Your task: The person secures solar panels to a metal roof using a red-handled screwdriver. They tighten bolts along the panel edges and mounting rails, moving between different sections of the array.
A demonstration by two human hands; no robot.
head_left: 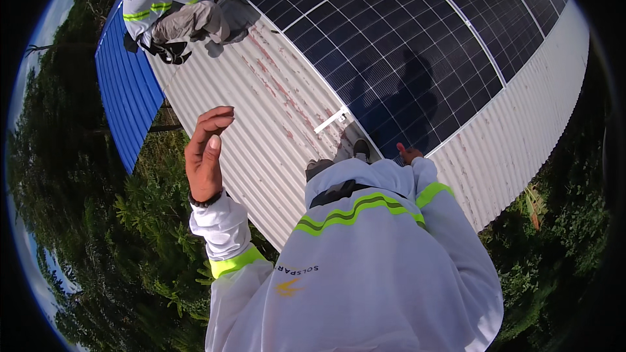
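Your left hand (207, 153) is raised at about nine o'clock, empty, its fingers curled loosely over the palm with the thumb upright; a dark beaded band circles the wrist above a white cuff. It touches nothing and hangs over the edge of the roof (261, 137), with green treetops below it. Your right hand (409, 154) sits near the centre, mostly hidden behind your shoulder; only a few fingertips show, resting at the lower edge of the panel (404, 39), and whether they grip it you cannot tell. The two hands are well apart.

The panel is a dark, glossy grid of small square cells split by thin pale lines, and your shadow falls across it. A short white clamp (331, 120) lies at its lower left corner. The roof is pale corrugated metal with reddish rust streaks; a blue corrugated sheet (127, 91) joins it at ten o'clock. At eleven o'clock a co-worker (173, 6) crouches on the ridges in white clothing with yellow-green reflective stripes, like your sleeves.
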